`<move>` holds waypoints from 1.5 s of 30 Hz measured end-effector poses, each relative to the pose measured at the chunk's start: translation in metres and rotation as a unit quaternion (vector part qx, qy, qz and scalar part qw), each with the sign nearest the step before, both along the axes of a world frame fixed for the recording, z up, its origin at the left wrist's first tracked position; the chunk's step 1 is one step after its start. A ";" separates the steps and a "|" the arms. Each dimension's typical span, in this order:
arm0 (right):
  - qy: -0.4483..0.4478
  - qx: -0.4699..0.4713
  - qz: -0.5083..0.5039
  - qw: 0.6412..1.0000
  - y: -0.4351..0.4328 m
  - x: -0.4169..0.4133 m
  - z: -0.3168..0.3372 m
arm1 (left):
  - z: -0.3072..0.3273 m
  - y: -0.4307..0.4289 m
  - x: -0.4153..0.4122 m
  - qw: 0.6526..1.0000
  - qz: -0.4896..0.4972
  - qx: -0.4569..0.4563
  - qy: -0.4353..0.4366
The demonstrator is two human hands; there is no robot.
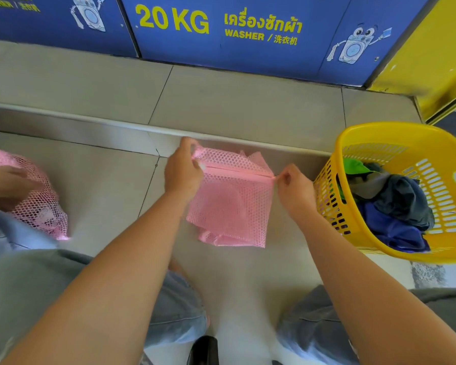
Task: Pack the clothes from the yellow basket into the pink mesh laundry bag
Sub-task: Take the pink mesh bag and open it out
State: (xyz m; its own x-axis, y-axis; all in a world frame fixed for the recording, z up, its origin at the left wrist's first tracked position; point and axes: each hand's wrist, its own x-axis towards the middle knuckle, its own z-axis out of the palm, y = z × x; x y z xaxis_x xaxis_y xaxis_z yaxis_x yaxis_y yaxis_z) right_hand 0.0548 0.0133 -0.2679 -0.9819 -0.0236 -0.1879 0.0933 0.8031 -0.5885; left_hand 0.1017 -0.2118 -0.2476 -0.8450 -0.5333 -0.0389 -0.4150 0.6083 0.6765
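Observation:
A flat pink mesh laundry bag point(232, 204) hangs above the tiled floor in the middle of the view. My left hand point(182, 171) grips its upper left corner by the zipper seam. My right hand point(295, 189) pinches the zipper pull at the bag's right end. The zipper line runs between the two hands. To the right, a yellow basket point(437, 180) stands on the floor, holding several crumpled clothes point(395, 204) in green, grey, dark blue and blue.
At the left edge another person's hand point(8, 180) rests on a second, filled pink mesh bag point(37, 206). Blue washer panels point(234, 35) line the far side beyond a raised tiled step point(156, 130). A yellow panel point(432, 61) stands at the far right.

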 end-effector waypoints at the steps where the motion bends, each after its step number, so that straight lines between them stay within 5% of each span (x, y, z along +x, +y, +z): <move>1: 0.008 0.008 -0.011 1.000 0.002 -0.001 0.003 | 0.001 -0.006 0.004 0.999 0.021 -0.029 0.004; 5: 0.033 0.021 -0.043 0.998 0.005 -0.002 0.010 | -0.003 -0.027 0.023 0.986 0.058 -0.154 -0.034; 8: 0.046 0.009 0.022 0.999 -0.002 0.002 0.016 | -0.009 -0.027 0.031 0.976 0.014 -0.198 -0.090; 13: 0.087 -0.040 0.133 0.986 -0.025 0.012 0.025 | -0.005 0.017 0.019 0.961 -0.221 -0.158 -0.050; 16: 0.091 -0.047 0.146 0.984 -0.032 0.014 0.028 | -0.002 0.044 0.008 0.950 -0.277 -0.144 -0.008; 23: 0.121 -0.027 0.139 0.983 -0.026 0.011 0.032 | 0.004 0.052 0.002 0.957 -0.241 -0.146 0.067; 28: 0.112 -0.003 0.079 0.991 -0.013 0.004 0.028 | 0.002 0.027 0.010 0.950 -0.244 -0.185 0.057; 34: 0.092 0.034 0.008 0.995 0.009 -0.009 0.020 | -0.008 -0.021 0.030 0.971 -0.121 -0.207 -0.013; 41: 0.050 -0.055 -0.136 0.988 0.007 -0.016 0.029 | 0.002 -0.023 0.026 0.995 -0.030 -0.093 0.000; 45: -0.110 -0.151 -0.180 0.966 -0.011 -0.007 0.032 | 0.016 0.004 0.015 0.993 -0.114 0.014 0.009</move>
State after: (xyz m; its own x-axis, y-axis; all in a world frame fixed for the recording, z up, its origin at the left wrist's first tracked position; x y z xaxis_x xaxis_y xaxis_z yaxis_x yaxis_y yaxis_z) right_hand 0.0476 0.0019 -0.2362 -0.8735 0.2256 -0.4314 0.4845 0.4894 -0.7251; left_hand 0.1165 -0.2077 -0.2319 -0.9443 -0.3274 -0.0344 -0.2565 0.6663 0.7002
